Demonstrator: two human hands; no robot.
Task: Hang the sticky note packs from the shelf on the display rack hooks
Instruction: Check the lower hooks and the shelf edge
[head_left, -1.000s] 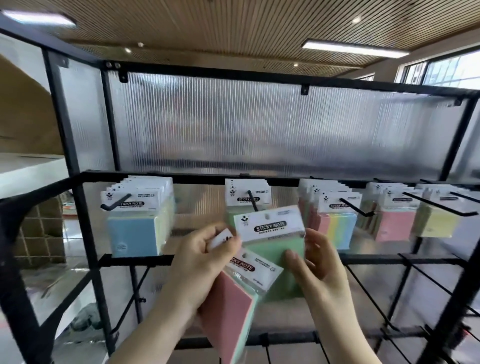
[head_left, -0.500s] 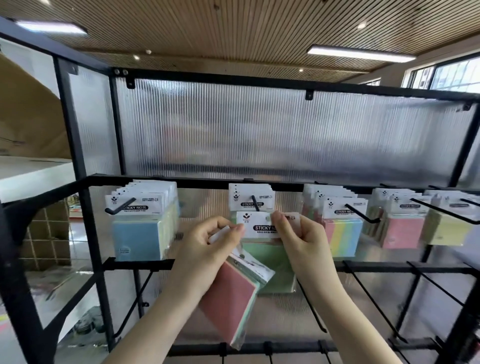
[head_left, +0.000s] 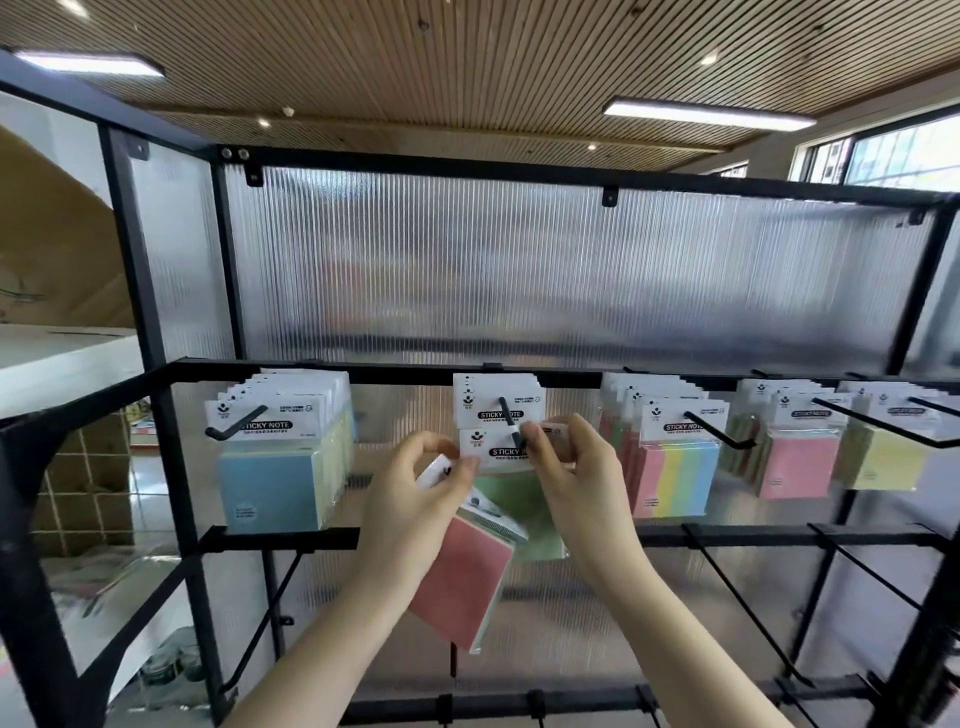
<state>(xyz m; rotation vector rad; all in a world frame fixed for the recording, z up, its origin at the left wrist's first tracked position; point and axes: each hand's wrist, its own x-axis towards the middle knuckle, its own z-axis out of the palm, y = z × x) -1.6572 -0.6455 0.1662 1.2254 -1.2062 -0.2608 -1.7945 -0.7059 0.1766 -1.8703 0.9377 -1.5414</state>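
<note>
A green sticky note pack hangs at the tip of the middle black hook, its white header card right at the hook's end. My right hand pinches that header's right side. My left hand pinches its left corner while also holding a pink sticky note pack that tilts down below. Several more packs hang further back on the same hook.
The black display rack carries blue packs on the left hook, striped packs, pink packs and yellow packs to the right. Bare hooks jut from the lower bar. A ribbed translucent panel backs the rack.
Both hands have raised the green pack from chest height up to the middle hook's tip. The pink pack stays in my left hand.
</note>
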